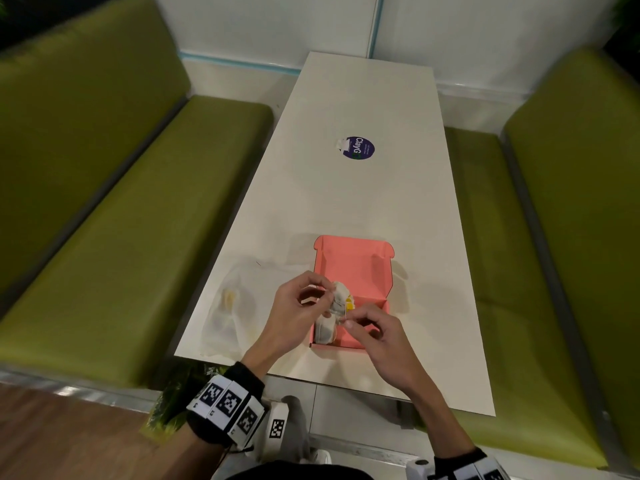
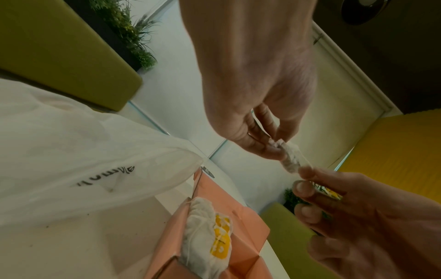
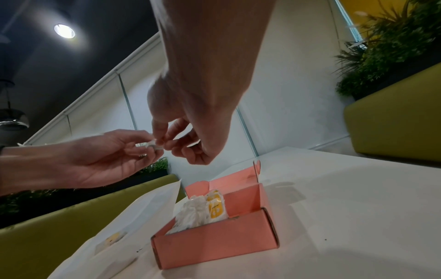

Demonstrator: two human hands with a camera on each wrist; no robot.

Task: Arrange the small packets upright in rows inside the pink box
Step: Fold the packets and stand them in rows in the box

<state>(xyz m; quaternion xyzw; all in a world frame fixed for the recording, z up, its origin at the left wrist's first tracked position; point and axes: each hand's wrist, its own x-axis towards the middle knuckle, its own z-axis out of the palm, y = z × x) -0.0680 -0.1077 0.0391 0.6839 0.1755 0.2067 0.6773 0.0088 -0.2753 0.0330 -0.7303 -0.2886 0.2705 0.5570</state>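
The pink box (image 1: pixel 349 265) is folded cardboard with a matte surface, rectangular, its lid laid open flat toward the far side and ending in rounded corner tabs. It sits on the white table (image 1: pixel 363 109), near the person's edge. Packets in the box (image 3: pixel 200 212) stand against its left wall: crinkled white pouches, soft and paper-like, one bearing a yellow printed patch. The rest of the box floor is bare pink card.

Above the box, the left hand (image 1: pixel 294 313) pinches one held packet (image 2: pixel 292 157) between thumb and curled fingers. The right hand (image 1: pixel 377 332) pinches the same packet's opposite end with its fingertips; the remaining fingers are curled loosely. The held packet is small, wrinkled and whitish; its print cannot be read.

Just left of the box lies a translucent white plastic bag (image 1: pixel 230 306), thin and creased, with a yellowish item faintly visible inside. A round purple sticker (image 1: pixel 358 147) is on the table farther away. Green padded benches (image 1: pixel 86 202) flank the table on both sides. In the head view, the hands cover the box's near-left corner.
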